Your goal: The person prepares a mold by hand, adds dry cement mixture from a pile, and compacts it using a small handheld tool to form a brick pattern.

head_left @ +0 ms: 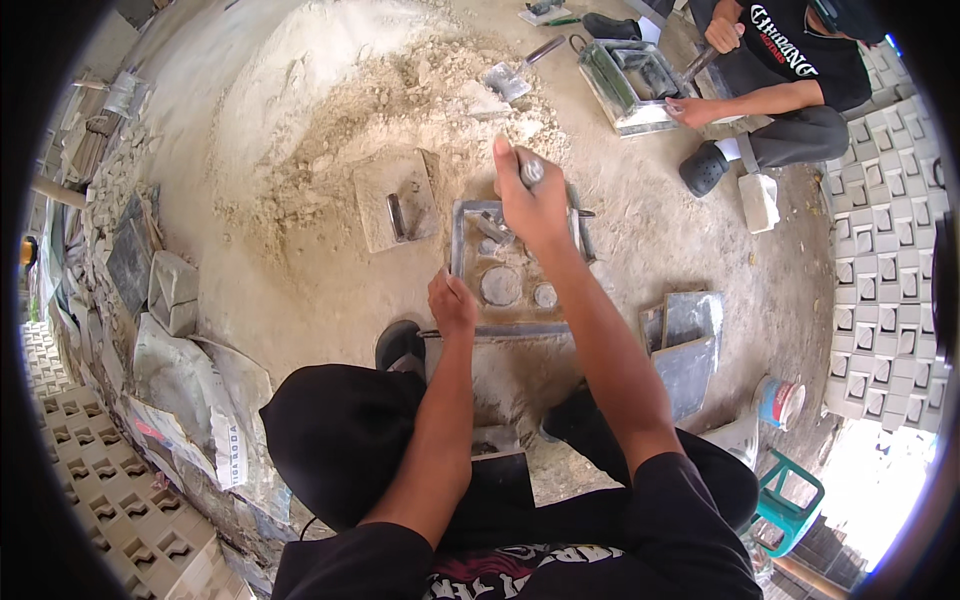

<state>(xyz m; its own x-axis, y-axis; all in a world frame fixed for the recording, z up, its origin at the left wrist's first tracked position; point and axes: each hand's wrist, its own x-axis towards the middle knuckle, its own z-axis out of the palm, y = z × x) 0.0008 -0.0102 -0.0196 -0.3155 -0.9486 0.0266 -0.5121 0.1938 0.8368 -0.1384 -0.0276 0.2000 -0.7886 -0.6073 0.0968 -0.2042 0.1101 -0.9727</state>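
Between my knees lies a square metal mold (458, 240) with pale sandy material and several round shapes inside. My left hand (453, 303) is closed at the mold's near left side, its fingers around the rim. Over the mold's far part my right hand (535, 200) is wrapped round a hand tool (533, 172), thumb raised along it. The handle's metal-coloured end shows above the fist. Below the fist a greyish metal piece reaches into the mold; the hand hides how they join, so I cannot tell the tool's exact kind.
Left of the mold lies a flat slab (375, 215) with a short metal bar (396, 218). Beyond are a sand heap (320, 110) and a trowel (507, 82). A co-worker (780, 90) handles another mold (625, 125). Dark plates (688, 370), a bucket (780, 400) and a green stool (785, 510) stand right.
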